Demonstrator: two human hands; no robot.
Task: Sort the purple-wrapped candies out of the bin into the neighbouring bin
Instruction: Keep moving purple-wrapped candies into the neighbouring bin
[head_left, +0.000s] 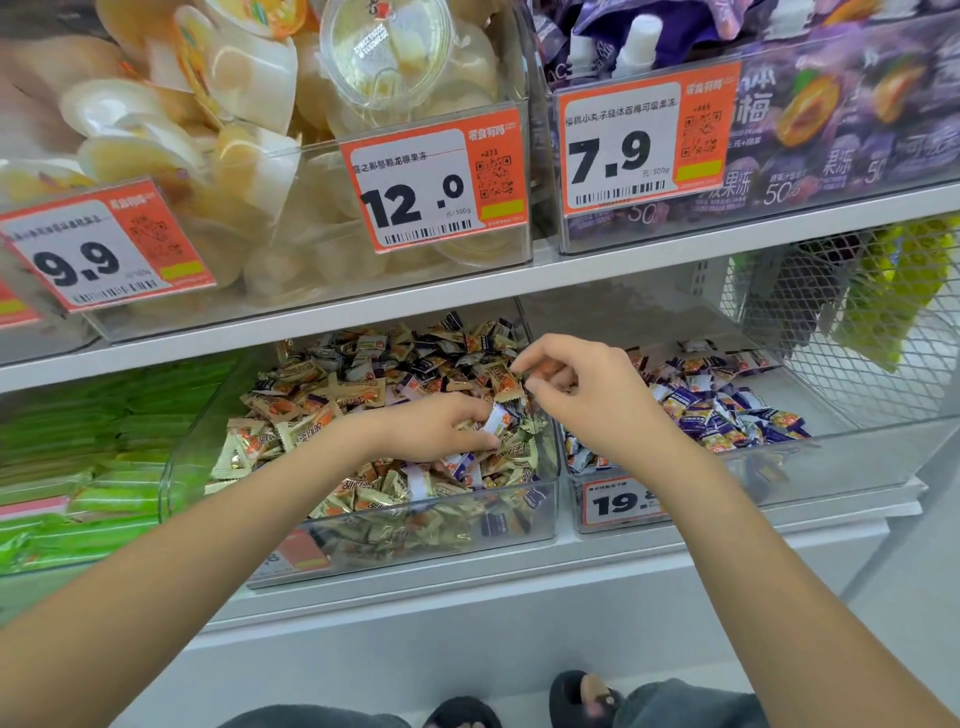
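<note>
Shop shelving carries two clear bins at frame centre: the left hand (441, 423) pinches a purple candy (500, 418) over the mixed bin (363, 519), its length pointing up-right toward the purple bin (841, 467), just past the right hand (582, 387), whose curled grip looks empty.

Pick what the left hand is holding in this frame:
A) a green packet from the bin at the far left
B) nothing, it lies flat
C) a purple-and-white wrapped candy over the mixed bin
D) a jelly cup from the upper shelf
C: the left hand pinches a purple-and-white wrapped candy just above the gold-wrapped candies in the mixed bin.
</note>
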